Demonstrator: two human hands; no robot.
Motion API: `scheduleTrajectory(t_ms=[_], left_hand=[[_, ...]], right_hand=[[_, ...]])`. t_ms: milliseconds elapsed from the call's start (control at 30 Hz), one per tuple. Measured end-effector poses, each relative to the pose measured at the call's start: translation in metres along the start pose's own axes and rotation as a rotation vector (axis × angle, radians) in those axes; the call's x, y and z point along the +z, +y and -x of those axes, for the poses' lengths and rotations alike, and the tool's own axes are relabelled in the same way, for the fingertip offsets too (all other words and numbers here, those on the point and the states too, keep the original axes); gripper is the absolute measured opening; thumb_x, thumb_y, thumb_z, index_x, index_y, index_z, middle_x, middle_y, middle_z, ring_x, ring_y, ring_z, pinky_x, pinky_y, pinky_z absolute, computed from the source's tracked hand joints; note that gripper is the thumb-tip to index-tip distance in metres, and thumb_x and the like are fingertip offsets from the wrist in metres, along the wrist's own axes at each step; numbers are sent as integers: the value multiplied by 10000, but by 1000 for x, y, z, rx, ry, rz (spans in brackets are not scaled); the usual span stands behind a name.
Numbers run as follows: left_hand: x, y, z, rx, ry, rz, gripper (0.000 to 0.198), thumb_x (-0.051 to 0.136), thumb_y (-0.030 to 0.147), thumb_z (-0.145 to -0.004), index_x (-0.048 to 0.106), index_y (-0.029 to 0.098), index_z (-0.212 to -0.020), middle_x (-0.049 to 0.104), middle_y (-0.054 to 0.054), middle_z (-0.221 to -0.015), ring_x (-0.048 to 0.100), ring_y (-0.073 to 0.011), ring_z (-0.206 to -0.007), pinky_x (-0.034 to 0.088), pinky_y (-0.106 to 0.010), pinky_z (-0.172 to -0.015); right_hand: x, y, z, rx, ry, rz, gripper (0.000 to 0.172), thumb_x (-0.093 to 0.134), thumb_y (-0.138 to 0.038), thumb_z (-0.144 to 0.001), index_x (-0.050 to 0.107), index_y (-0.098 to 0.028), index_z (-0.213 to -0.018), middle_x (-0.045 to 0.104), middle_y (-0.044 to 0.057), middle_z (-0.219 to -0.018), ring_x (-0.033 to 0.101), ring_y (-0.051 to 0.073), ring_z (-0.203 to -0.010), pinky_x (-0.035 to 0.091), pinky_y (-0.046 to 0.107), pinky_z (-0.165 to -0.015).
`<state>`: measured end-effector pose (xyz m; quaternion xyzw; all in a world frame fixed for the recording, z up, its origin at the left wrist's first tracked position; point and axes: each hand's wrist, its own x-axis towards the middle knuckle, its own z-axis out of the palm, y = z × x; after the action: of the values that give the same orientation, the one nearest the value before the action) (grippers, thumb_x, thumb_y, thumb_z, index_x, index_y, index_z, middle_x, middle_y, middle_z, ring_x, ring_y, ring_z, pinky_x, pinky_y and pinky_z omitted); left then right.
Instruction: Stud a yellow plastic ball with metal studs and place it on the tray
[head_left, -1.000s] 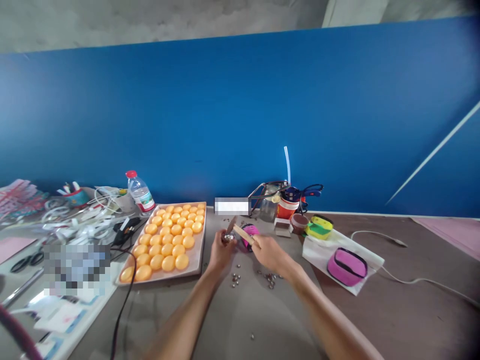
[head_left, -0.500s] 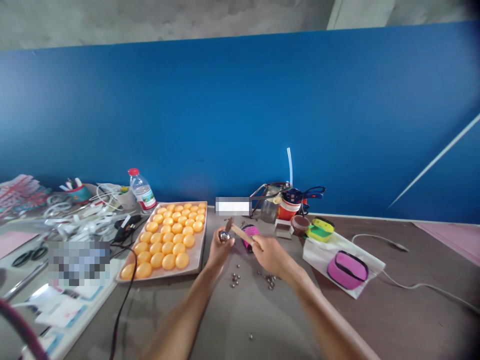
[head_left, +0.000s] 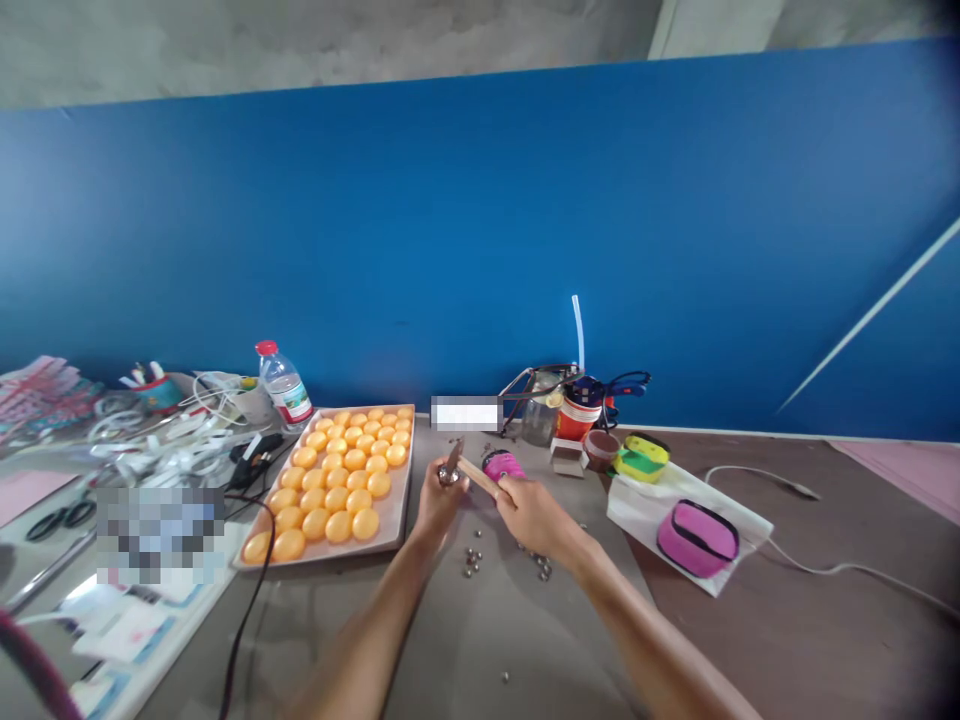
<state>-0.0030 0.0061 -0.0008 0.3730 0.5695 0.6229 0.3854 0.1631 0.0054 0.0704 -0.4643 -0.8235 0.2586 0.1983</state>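
Left hand (head_left: pixel 437 500) pinches small metal piece (head_left: pixel 448 476); right hand (head_left: pixel 529 512) grips small hammer (head_left: pixel 471 474), head on piece; loose metal bits (head_left: pixel 471 560) below hands.

Open tabletop (head_left: pixel 525 640) between tray (head_left: pixel 322 556) and pouch (head_left: pixel 697 538), beads (head_left: pixel 471 560) scattered.

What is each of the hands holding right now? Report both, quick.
Left hand: closed on a small metal piece.
Right hand: closed on a hammer, by its wooden handle.
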Motion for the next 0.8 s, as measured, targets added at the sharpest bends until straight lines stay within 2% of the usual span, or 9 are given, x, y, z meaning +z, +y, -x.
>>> scheduleTrajectory(t_ms=[100, 200, 333, 433, 567, 667, 733, 800], left_hand=[[0, -2, -1, -3, 12, 13, 411, 675, 257, -610, 528, 177, -986, 523, 32, -704, 497, -86, -595, 397, -209, -579], [-1, -4, -2, -25, 24, 73, 432, 671, 249, -607, 512, 185, -1003, 530, 31, -725, 502, -82, -603, 400, -214, -596], [-3, -3, -4, -29, 1, 204, 415, 675, 213, -572, 499, 187, -947, 490, 62, -659, 455, -59, -540, 374, -204, -564], [-3, -2, -4, -38, 3, 252, 386, 668, 207, -579, 490, 186, -921, 468, 71, -635, 448, -53, -526, 370, -201, -557], [-1, -3, -3, -37, 14, 195, 398, 653, 203, -609, 482, 185, -968, 485, 60, -653, 474, -61, -542, 385, -207, -561], [-1, -3, -4, -31, 16, 210, 397, 652, 169, -587, 481, 184, -945, 479, 68, -641, 453, -52, -525, 366, -194, -539], [-2, -2, -5, -34, 15, 253, 383, 649, 156, -575, 477, 187, -917, 468, 78, -622, 433, -45, -510, 352, -185, -526], [-2, -1, -4, -35, 16, 267, 373, 646, 165, -583, 478, 190, -916, 463, 81, -614, 429, -45, -506, 349, -183, -521]], right_hand=[[-8, -4, 2, -45, 80, -57, 233, 366, -211, -843, 348, -197, -612, 379, -35, -535, 352, 97, -503, 206, 234, -503], [-10, -5, 3, -47, 142, -89, 209, 358, -220, -851, 351, -200, -643, 400, -32, -561, 358, 101, -521, 216, 232, -513], [2, 0, -1, 6, 7, -25, 196, 385, -162, -808, 342, -195, -619, 396, -30, -553, 353, 93, -497, 204, 238, -509], [0, -2, 0, -22, 15, -52, 217, 366, -179, -824, 334, -195, -610, 394, -32, -546, 349, 92, -496, 207, 235, -508], [-8, -8, 3, -63, 124, -118, 217, 348, -217, -850, 349, -198, -633, 388, -36, -556, 356, 96, -512, 225, 229, -512], [1, -4, 0, -40, 91, -63, 177, 378, -176, -820, 374, -191, -644, 418, -29, -568, 375, 95, -519, 225, 231, -516], [6, 0, -2, -6, 29, -16, 205, 405, -157, -794, 359, -187, -597, 402, -31, -543, 366, 89, -499, 209, 237, -506], [5, 0, -2, -21, 29, -34, 214, 393, -172, -812, 374, -185, -599, 394, -35, -533, 360, 88, -492, 207, 235, -499]])
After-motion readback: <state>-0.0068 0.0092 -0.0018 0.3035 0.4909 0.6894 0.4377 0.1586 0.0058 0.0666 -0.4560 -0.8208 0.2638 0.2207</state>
